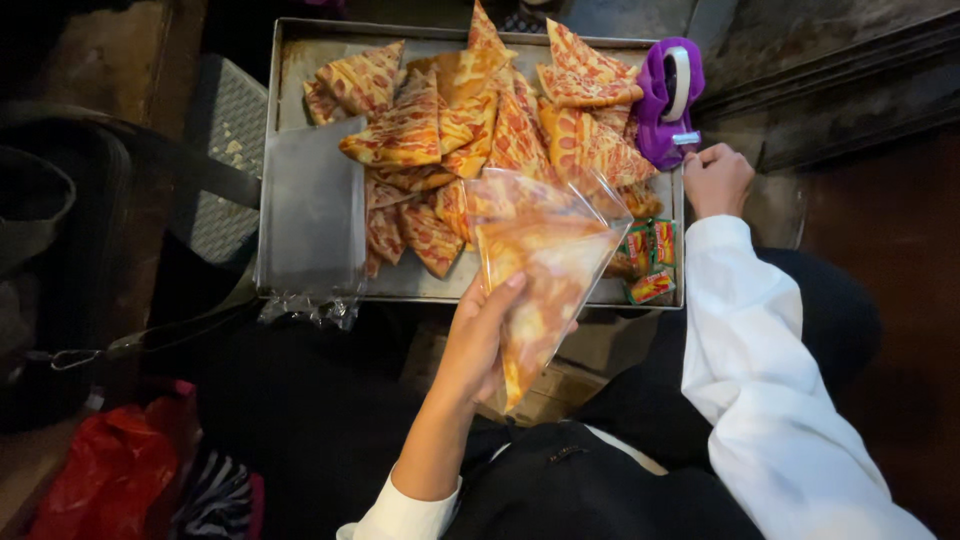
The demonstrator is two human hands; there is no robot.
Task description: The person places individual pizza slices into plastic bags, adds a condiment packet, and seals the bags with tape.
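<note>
My left hand [480, 335] holds a pizza slice in a clear plastic bag [545, 265], lifted above the near edge of a metal tray [315, 70]. Many triangular pizza slices [440, 130] with red sauce and cheese are piled across that tray. My right hand [716, 178] is curled at the tray's right edge, touching the base of a purple tape dispenser [668, 100]. Whether it grips the dispenser or only rests against it is unclear.
A stack of clear plastic bags [310, 215] lies on the tray's left side. Small red and green sauce packets [650, 262] sit at its near right corner. A red plastic bag [110, 465] and a dark bag [60, 230] are on the left.
</note>
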